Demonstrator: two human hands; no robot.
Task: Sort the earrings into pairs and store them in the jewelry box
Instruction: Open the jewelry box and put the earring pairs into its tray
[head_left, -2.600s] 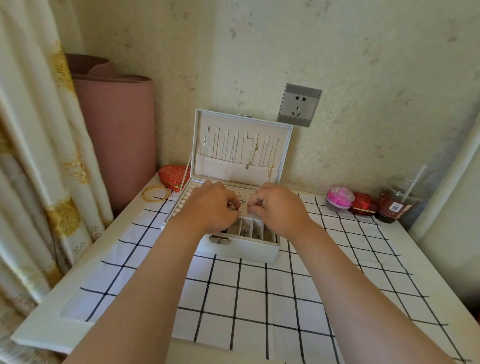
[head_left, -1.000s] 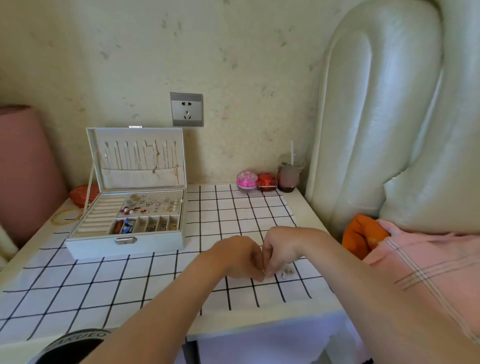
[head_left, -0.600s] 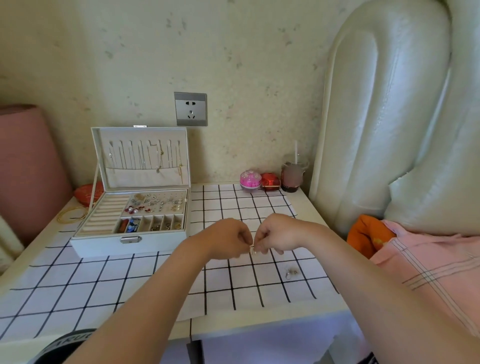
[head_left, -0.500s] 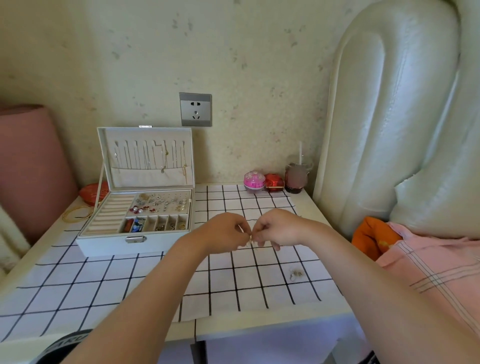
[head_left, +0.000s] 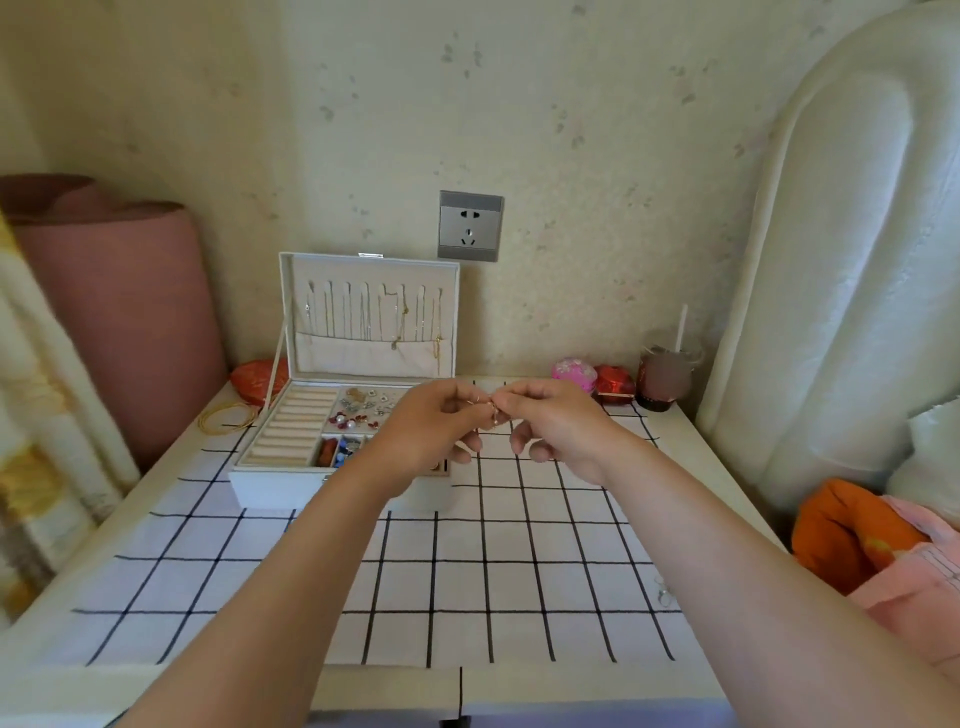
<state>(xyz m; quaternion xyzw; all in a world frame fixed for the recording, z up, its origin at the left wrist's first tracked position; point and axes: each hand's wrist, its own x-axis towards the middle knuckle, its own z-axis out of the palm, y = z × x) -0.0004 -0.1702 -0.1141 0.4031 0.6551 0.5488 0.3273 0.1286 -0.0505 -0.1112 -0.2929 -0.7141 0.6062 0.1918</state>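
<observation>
A white jewelry box (head_left: 283, 486) stands open at the back left of the table, its lid upright with chains hanging inside. Several earrings lie in its upper tray (head_left: 363, 408). My left hand (head_left: 431, 428) and my right hand (head_left: 556, 423) meet in the air just right of the box, fingertips together. Between them they pinch a small gold earring (head_left: 492, 411). Another small silvery earring (head_left: 664, 592) lies on the checked cloth (head_left: 467, 582) near the table's right edge.
Behind the box lie a red pouch (head_left: 257, 379) and gold bangles (head_left: 226, 417). At the back right stand a pink case (head_left: 574, 374), a red case (head_left: 613, 383) and a cup with a straw (head_left: 667, 374). A padded white headboard (head_left: 841, 260) rises on the right.
Both hands have lifted the earring off the cloth near the right edge and carried it up and left, close to the box. The view has swung left with them.
</observation>
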